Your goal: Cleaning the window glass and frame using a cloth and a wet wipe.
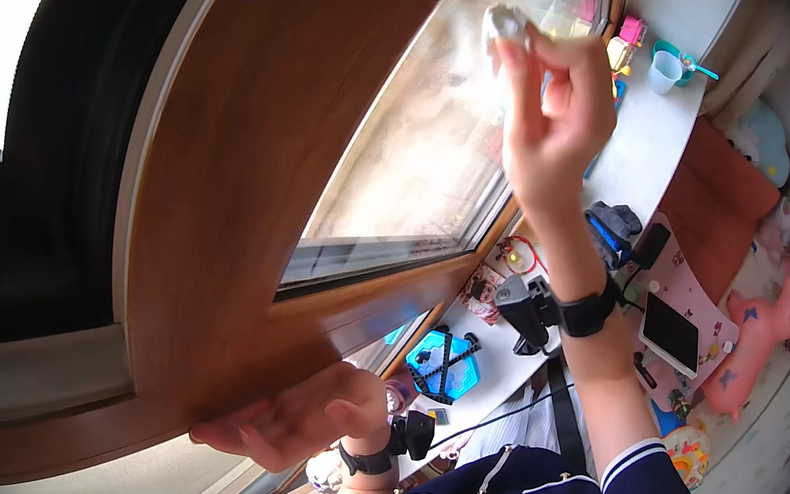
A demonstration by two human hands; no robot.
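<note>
My right hand is raised at the upper middle, its fingers shut on a small crumpled white wad, which may be cloth or tissue. Behind the wad is the glass pane of a wood-framed window; whether the wad touches the glass I cannot tell. At the lower middle my left hand lies against the brown wooden window frame, fingers stretched along its lower part and nothing held. Each wrist carries a black strap with a small camera, the right one and the left one.
A white counter runs along the window with a cup, a grey cloth item and a blue hexagonal toy with black bars. A tablet rests on a pink table. A pink inflatable animal stands on the floor. A black cable hangs near my torso.
</note>
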